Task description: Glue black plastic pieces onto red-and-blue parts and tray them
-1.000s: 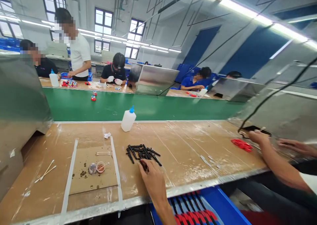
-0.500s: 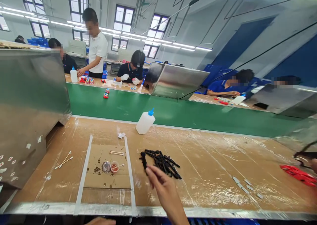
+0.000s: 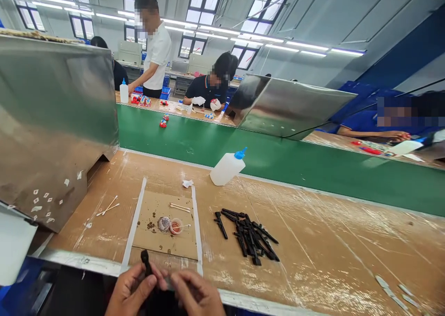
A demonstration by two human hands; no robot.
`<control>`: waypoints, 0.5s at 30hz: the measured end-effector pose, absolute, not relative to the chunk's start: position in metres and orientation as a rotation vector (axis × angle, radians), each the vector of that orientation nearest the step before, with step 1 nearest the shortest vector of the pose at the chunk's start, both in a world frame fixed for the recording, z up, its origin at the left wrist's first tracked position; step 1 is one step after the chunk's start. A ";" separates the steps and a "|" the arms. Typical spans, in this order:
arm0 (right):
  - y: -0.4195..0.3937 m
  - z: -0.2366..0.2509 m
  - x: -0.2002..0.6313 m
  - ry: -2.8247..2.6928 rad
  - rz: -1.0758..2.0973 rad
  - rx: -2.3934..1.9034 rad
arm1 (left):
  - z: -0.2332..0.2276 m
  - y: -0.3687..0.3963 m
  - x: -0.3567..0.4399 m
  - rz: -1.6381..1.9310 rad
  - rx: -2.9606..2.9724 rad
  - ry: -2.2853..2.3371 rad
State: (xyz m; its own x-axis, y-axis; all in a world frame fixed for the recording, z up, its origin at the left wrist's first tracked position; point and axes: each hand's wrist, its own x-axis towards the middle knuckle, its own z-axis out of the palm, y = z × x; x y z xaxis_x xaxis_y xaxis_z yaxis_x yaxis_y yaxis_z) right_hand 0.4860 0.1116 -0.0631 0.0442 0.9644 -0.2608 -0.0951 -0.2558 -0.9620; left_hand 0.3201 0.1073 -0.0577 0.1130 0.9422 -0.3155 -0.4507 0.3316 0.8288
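My left hand (image 3: 129, 289) grips a slim black plastic part (image 3: 146, 260) between thumb and fingers, its thicker end pointing up. They are at the table's front edge, below the taped cardboard mat (image 3: 146, 242). Close beside it, my right hand (image 3: 199, 293) has its fingers curled together; what they hold, if anything, is hidden. To the right of the mat lies a heap of similar black plastic parts (image 3: 255, 237), with one loose part (image 3: 220, 225) at its left side.
On the mat stand a small cup of reddish stuff (image 3: 176, 226) and cotton swabs (image 3: 180, 207). A white bottle with blue cap (image 3: 227, 168) stands behind. A metal panel (image 3: 62, 121) rises at left. Beyond the green belt (image 3: 187, 135), other people work.
My right hand has moved from the black heap to the front edge, beside my left hand. The left hand has risen into view with a black part. The camera has turned left.
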 end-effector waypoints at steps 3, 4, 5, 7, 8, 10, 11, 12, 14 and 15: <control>0.142 -0.054 0.504 -1.139 0.897 -1.512 | -0.064 0.108 0.320 1.061 0.472 0.792; 0.152 -0.053 0.508 -1.163 0.822 -1.531 | -0.067 0.107 0.322 1.001 0.392 0.725; 0.162 -0.052 0.511 -1.187 0.777 -1.537 | -0.069 0.106 0.323 0.942 0.304 0.656; 0.178 -0.052 0.510 -1.260 0.722 -1.515 | -0.075 0.103 0.327 0.853 0.132 0.524; 0.183 -0.052 0.508 -1.301 0.710 -1.498 | -0.077 0.102 0.328 0.829 0.066 0.469; 0.189 -0.051 0.502 -1.370 0.718 -1.466 | -0.083 0.101 0.331 0.814 -0.015 0.371; 0.190 -0.050 0.499 -1.395 0.732 -1.454 | -0.086 0.102 0.332 0.815 -0.028 0.327; 0.190 -0.048 0.496 -1.419 0.745 -1.444 | -0.089 0.102 0.333 0.820 -0.032 0.297; 0.188 -0.043 0.493 -1.476 0.745 -1.421 | -0.093 0.103 0.334 0.833 -0.033 0.259; 0.187 -0.041 0.493 -1.507 0.731 -1.409 | -0.095 0.102 0.335 0.840 -0.033 0.244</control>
State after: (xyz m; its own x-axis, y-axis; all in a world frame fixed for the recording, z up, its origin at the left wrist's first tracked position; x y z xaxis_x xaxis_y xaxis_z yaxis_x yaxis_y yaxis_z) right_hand 0.4930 0.1872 -0.0409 0.0749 0.9723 0.2213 0.4281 0.1690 -0.8878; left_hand 0.3349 0.1024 -0.0952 0.6411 0.7332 -0.2269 -0.7407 0.6685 0.0673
